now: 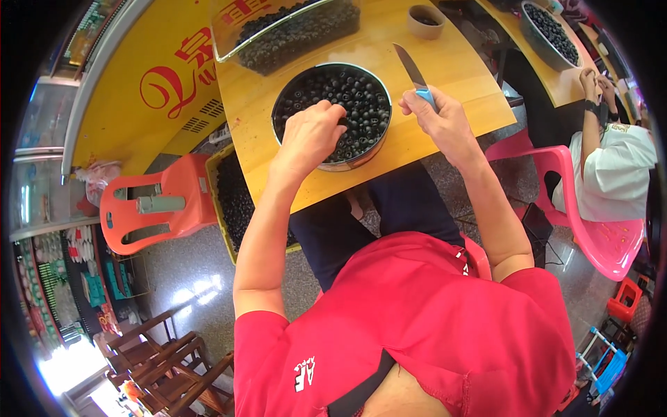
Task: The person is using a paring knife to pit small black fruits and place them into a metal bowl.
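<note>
Left hand [310,135] is down in the round pan [332,113] of small dark fruit, center top of the frame, fingers curled in. It probably has one pinched, but I can't really tell from here. Right hand [439,119] sits just right of the pan, grip closed tight round the blue handle of a knife [411,70], blade pointing up-frame over the yellow desk [451,66]. A clear tub [288,31] of the same fruit is above the pan.
</note>
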Tool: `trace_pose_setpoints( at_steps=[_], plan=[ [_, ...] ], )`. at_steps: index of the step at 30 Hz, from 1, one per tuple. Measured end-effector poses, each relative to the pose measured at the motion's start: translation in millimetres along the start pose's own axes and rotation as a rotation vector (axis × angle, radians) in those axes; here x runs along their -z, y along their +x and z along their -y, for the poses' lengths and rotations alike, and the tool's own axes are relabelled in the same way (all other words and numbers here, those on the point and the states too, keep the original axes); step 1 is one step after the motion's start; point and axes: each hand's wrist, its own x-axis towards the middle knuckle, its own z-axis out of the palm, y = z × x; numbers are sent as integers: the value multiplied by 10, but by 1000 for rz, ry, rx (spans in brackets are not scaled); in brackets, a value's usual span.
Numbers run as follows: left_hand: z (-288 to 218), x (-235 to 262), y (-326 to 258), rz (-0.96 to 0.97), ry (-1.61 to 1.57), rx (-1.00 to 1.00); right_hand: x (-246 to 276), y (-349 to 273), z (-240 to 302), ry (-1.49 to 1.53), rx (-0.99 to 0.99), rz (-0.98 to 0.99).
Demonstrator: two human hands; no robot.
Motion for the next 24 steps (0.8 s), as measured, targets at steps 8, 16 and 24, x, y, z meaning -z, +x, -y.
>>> trace_pose_setpoints(
  at_steps=[8, 16, 24],
  plan=[
    [-74, 82, 11, -113, -558, 166, -89, -36, 152, 35, -1, 54],
    [-343, 320, -189, -274, -1364, 298, -471, -10, 326, 159, 36, 204],
    [-400, 333, -268, -376, -1370, 316, -602, -9, 364, 259, 43, 210]
  ],
)
